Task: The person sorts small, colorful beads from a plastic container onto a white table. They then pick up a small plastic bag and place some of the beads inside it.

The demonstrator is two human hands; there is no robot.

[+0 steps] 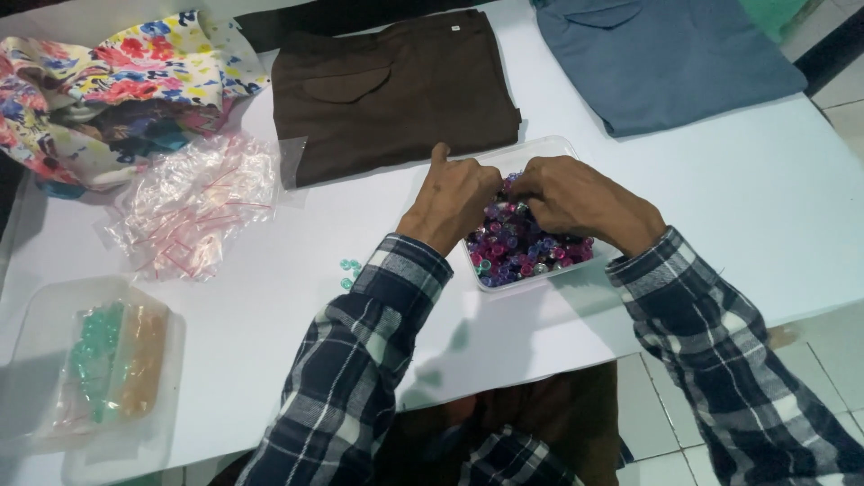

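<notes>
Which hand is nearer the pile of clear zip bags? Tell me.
Left. The left hand is at the bead tray's left edge, toward the zip bags; the right hand is farther right, over the tray.

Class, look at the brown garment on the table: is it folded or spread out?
Folded: the brown garment lies as a compact rectangle with stacked edges on the white table.

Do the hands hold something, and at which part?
Cannot be told: left hand and right hand have fingers in the beads; any grip is hidden.
</notes>
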